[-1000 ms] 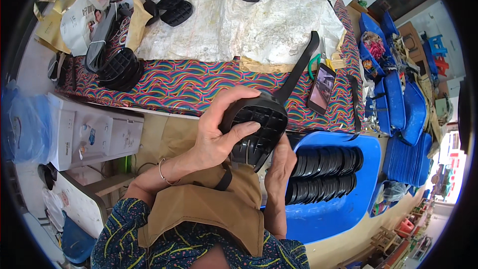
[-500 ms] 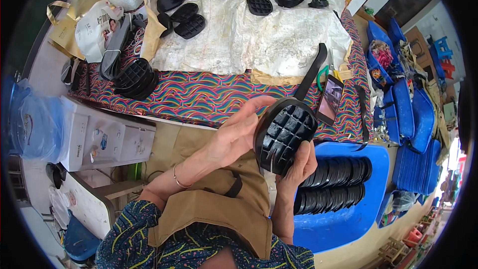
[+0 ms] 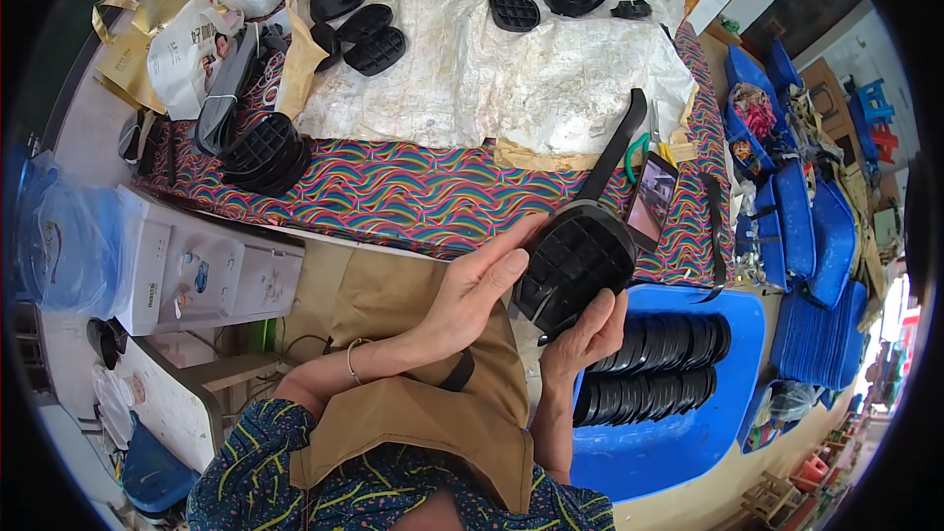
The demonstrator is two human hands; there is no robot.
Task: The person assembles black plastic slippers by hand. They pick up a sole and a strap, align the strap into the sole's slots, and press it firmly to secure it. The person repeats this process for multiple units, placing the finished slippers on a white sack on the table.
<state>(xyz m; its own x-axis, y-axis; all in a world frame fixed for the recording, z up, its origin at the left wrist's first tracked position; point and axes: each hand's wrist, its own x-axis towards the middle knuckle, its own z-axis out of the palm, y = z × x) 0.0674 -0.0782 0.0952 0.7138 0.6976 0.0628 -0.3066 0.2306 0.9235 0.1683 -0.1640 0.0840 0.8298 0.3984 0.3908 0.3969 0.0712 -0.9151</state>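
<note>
Both hands hold a black moulded sole piece (image 3: 575,261) with a ribbed grid face, above my lap. My left hand (image 3: 480,285) lies flat against its left edge with the fingers stretched out. From below, my right hand (image 3: 587,334) cups the piece with its fingers curled up around the lower rim. A long black strap (image 3: 612,152) runs up from the piece over the table.
A blue tub (image 3: 688,433) at my right holds rows of stacked black soles (image 3: 654,364). The table has a striped colourful cloth (image 3: 393,197), white sheeting with several black soles (image 3: 374,49), a stack of soles (image 3: 261,152), a phone (image 3: 651,202) and scissors. White boxes (image 3: 206,270) stand at left.
The sole piece has been turned so its ribbed grid face shows. My left hand has slid from covering its top to resting on its left edge.
</note>
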